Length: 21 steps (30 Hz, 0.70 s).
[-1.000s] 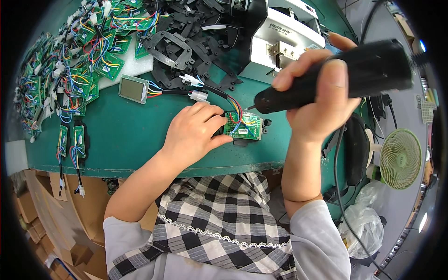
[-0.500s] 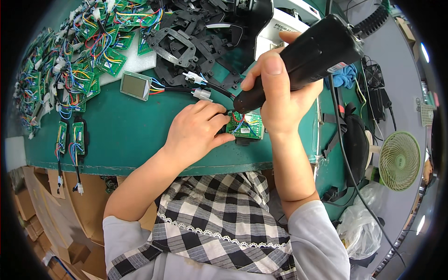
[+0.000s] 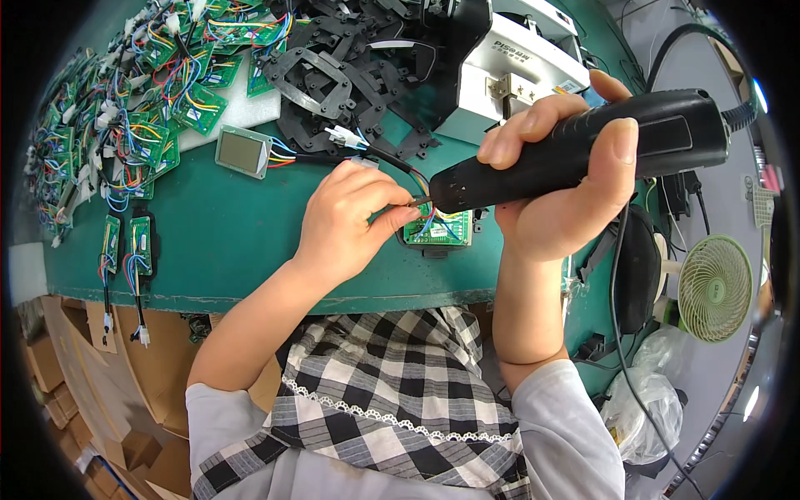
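Observation:
My right hand [image 3: 567,175] is wrapped round a black electric screwdriver [image 3: 575,150] with a coiled cord, tilted nearly level. The driver's short bit points left, toward the fingertips of my left hand [image 3: 350,217]. Thumb and forefinger of that hand are pinched together at the bit's tip; anything between them is too small to make out. Just below the bit, a green circuit board [image 3: 437,231] with coloured wires lies on a black plastic part on the table. A small display module [image 3: 242,152] with wires rests to the left of my left hand.
Many wired green boards [image 3: 150,133] are heaped at the far left. Black plastic frames [image 3: 312,83] pile up at the back, beside a white machine [image 3: 517,67]. Two boards with cables [image 3: 140,246] lie near the front left edge. A green fan [image 3: 714,287] stands at right.
The screwdriver has swung from pointing steeply down at the board to nearly level, its rear end moving right and nearer. My left hand's fingers have lifted from the board's edge to the bit.

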Tool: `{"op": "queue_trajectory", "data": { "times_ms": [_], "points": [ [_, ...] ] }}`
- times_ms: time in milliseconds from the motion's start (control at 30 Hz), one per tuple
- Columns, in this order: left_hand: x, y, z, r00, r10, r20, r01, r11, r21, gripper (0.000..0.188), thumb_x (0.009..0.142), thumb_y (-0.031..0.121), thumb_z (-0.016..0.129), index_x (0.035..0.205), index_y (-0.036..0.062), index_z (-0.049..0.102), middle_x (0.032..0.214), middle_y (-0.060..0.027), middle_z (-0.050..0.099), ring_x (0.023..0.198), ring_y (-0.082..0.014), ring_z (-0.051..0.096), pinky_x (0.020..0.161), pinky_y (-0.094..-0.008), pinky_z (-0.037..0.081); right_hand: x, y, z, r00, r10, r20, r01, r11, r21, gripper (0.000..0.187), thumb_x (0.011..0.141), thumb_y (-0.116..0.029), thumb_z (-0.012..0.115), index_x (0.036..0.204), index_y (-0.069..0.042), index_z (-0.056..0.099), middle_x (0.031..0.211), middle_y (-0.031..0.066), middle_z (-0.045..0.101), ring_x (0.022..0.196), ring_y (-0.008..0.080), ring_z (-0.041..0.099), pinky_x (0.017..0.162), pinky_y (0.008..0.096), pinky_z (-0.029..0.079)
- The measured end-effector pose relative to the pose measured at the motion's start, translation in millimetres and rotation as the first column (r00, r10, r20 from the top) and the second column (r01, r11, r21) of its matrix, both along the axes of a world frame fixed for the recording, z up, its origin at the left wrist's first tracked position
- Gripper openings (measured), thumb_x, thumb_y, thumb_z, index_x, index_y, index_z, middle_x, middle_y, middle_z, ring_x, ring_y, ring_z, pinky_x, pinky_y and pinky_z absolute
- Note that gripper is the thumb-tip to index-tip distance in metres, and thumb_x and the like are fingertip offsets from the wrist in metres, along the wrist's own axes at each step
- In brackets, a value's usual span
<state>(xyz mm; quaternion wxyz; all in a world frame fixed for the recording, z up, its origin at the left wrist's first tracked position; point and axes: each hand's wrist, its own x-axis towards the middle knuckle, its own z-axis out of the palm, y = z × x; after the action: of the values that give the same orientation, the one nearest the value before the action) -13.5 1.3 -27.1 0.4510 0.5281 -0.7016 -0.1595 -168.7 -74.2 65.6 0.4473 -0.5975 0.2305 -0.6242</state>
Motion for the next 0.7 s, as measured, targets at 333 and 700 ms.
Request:
{"op": "queue_trajectory", "data": {
  "times_ms": [333, 700],
  "points": [
    [-8.0, 5.3, 7.4, 0.973, 0.063, 0.223, -0.084, 0.993, 0.088, 0.049, 0.065, 0.039, 0.082, 0.097, 0.0075, 0.063, 0.107, -0.0058, 0.061, 0.103, -0.0258, 0.054, 0.089, -0.0403, 0.039, 14.7, -1.5, -6.0, 0.999, -0.040, -0.017, 0.040, 0.999, 0.020, 0.052, 0.092, -0.029, 0.058, 0.122, 0.008, 0.037, 0.070, 0.0129, 0.058, 0.048, 0.0196, 0.057, 0.044, 0.0306, 0.049],
    [-5.9, 7.1, 1.9, 0.945, -0.016, 0.326, -0.050, 0.980, 0.194, 0.053, 0.057, 0.038, 0.085, 0.094, 0.0092, 0.060, 0.102, -0.0033, 0.058, 0.102, -0.0239, 0.052, 0.086, -0.0393, 0.038, 25.4, -1.9, -16.2, 0.996, -0.002, -0.093, -0.002, 0.999, -0.040, 0.047, 0.090, -0.022, 0.062, 0.117, 0.011, 0.043, 0.063, 0.0114, 0.058, 0.047, 0.0160, 0.056, 0.047, 0.0267, 0.045]
  ]
}}
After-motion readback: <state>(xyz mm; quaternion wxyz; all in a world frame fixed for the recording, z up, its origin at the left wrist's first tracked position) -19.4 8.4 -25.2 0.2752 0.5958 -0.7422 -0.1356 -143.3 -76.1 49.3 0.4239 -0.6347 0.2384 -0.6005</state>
